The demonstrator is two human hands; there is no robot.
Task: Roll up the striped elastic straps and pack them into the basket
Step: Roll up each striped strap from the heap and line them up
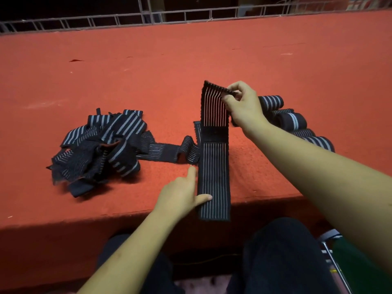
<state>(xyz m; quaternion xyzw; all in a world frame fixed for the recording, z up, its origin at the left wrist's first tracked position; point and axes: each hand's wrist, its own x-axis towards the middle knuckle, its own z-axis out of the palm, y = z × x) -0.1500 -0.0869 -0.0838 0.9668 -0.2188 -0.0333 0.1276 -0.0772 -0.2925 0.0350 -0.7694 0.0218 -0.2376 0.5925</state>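
Red felt tabletop (148,71): at centre, a soft, limp striped strap (214,177) is pinched at its twelve-o'clock end by the right hand (244,105) and pinned flat by the open left hand (182,194); ends look best for gripping.

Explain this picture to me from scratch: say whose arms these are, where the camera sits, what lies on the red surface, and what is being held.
There is no machine: a person wears a camera on the head, looking down at their own bare arms. The right hand pinches the far end of a striped elastic strap and lifts it. The left hand rests on the near end, thumb across the strap. This strap lies on a red felt table. To the left is a tangled pile of loose straps; to the right, finished rolled straps. No basket is clearly visible.
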